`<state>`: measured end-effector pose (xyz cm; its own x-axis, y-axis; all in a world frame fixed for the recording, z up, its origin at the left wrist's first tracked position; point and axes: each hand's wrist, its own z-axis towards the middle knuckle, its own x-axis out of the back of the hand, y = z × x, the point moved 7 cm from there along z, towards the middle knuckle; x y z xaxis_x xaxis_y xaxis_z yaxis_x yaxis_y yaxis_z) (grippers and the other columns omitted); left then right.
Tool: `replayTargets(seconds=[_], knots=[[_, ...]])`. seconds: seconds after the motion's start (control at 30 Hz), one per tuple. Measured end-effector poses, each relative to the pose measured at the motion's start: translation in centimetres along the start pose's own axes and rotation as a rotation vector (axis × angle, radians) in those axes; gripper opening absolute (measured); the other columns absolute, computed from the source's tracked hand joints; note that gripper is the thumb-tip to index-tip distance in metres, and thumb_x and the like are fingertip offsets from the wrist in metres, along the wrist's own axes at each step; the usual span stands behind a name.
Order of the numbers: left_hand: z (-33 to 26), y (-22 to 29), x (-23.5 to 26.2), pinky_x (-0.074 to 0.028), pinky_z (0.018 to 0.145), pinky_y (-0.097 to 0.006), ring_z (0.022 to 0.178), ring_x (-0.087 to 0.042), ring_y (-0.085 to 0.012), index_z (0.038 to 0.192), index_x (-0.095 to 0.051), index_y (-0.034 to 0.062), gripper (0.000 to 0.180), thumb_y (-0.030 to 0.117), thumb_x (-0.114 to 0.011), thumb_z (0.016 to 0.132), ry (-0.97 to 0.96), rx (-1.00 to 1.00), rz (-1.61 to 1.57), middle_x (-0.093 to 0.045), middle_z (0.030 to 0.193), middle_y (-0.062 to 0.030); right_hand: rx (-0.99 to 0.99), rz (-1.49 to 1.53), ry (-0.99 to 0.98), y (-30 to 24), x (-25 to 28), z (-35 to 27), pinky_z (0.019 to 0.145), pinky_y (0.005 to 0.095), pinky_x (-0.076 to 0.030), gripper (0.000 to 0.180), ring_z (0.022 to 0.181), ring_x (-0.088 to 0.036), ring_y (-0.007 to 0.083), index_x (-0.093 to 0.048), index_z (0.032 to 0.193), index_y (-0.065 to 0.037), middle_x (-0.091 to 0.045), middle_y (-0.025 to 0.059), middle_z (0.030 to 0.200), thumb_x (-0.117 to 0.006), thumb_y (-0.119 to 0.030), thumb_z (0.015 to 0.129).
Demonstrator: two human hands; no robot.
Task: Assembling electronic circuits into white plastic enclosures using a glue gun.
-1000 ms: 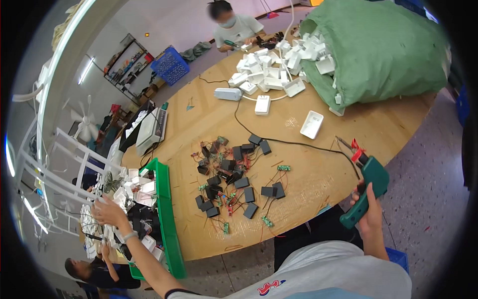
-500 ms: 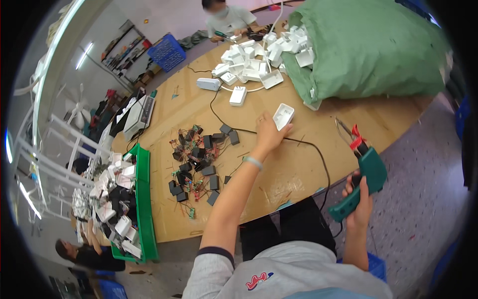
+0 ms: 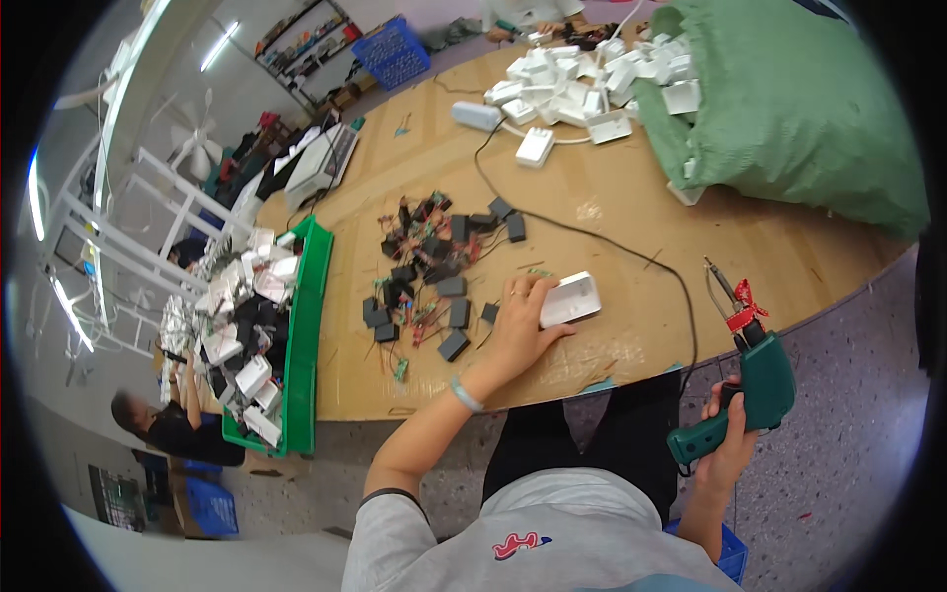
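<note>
Pinching smooth white tray [image 3: 574,300] by its left end in half-curled left hand [image 3: 518,331], now drawn to near side of black cable [image 3: 631,251]. Still clasping green plastic gun [image 3: 767,380] in right hand [image 3: 727,439]. Near boxy matte blocks [image 3: 459,314], apart from rumpled sack [image 3: 789,118]. Hiding tray's gripped end; cropping co-worker [image 3: 533,12] at top.

Bright, fairly even indoor light covers the tabletop [image 3: 740,227], with only soft, weak shadows on it. Tube lights [image 3: 220,45] to the left of the tabletop burn out to plain white. Pale glare patches shine on the tabletop's surface. Left of it, the fan [image 3: 198,148] looks hazy, and a pale beam [image 3: 126,84] bows toward the black fisheye rim.
</note>
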<state>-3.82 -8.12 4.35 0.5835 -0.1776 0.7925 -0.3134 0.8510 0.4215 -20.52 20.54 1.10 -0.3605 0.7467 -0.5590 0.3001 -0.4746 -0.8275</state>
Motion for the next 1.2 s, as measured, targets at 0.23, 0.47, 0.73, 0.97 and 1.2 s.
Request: replayTargets(seconds=[0.23, 0.47, 0.73, 0.97, 1.2], knots=[[-0.5, -1.8, 4.7, -0.046, 0.099, -0.047, 0.116, -0.053, -0.0409, 0.122, -0.059, 0.0003, 0.061, 0.023, -0.087, 0.073, 0.177, 0.052, -0.108, -0.059, 0.12, -0.021, -0.017, -0.128, -0.057, 1.1, -3.5, -1.4, 0.07, 0.0263, -0.047, 0.031, 0.08, -0.056, 0.0117, -0.056, 0.123, -0.001, -0.063, 0.0102, 0.103, -0.062, -0.023, 0.103], [-6.4, -17.3, 16.8, -0.052, 0.079, -0.043, 0.09, -0.066, -0.032, 0.111, -0.066, 0.0033, 0.025, 0.011, -0.072, 0.089, 0.424, 0.582, 0.138, -0.069, 0.098, -0.0183, -0.055, -0.147, -0.027, 1.1, -3.5, -1.6, 0.07, 0.0259, -0.047, 0.03, 0.08, -0.055, 0.0113, -0.057, 0.124, -0.001, -0.062, 0.0102, 0.103, -0.062, -0.021, 0.102], [-11.6, -12.0, 17.4, -0.052, 0.083, -0.039, 0.095, -0.065, -0.0284, 0.116, -0.071, 0.0083, 0.035, -0.003, -0.066, 0.083, 0.318, 0.321, 0.435, -0.068, 0.104, -0.0105, -0.094, -0.185, -0.098, 1.8, -4.6, -0.2, 0.073, 0.0269, -0.046, 0.032, 0.082, -0.054, 0.0117, -0.057, 0.125, -0.001, -0.062, 0.0096, 0.104, -0.064, -0.021, 0.101], [-9.6, -11.9, 15.2, -0.049, 0.089, -0.041, 0.108, -0.06, -0.0283, 0.109, -0.072, 0.0111, 0.039, 0.001, -0.07, 0.071, -0.023, -0.236, 0.667, -0.065, 0.117, -0.0052, -0.105, -0.216, -0.134, 2.5, -5.7, -0.8, 0.073, 0.0257, -0.046, 0.033, 0.082, -0.055, 0.0113, -0.057, 0.126, -0.001, -0.063, 0.0107, 0.105, -0.065, -0.02, 0.1], [-5.1, -11.6, 16.3, -0.048, 0.079, -0.023, 0.091, -0.065, -0.0103, 0.11, -0.063, 0.0023, 0.01, 0.006, -0.057, 0.103, 0.54, 0.354, -0.596, -0.07, 0.098, -0.0061, -0.091, -0.219, -0.02, 1.7, -3.4, -1.7, 0.071, 0.0264, -0.047, 0.032, 0.081, -0.056, 0.0115, -0.057, 0.126, 0.0, -0.063, 0.0116, 0.106, -0.064, -0.019, 0.1]])
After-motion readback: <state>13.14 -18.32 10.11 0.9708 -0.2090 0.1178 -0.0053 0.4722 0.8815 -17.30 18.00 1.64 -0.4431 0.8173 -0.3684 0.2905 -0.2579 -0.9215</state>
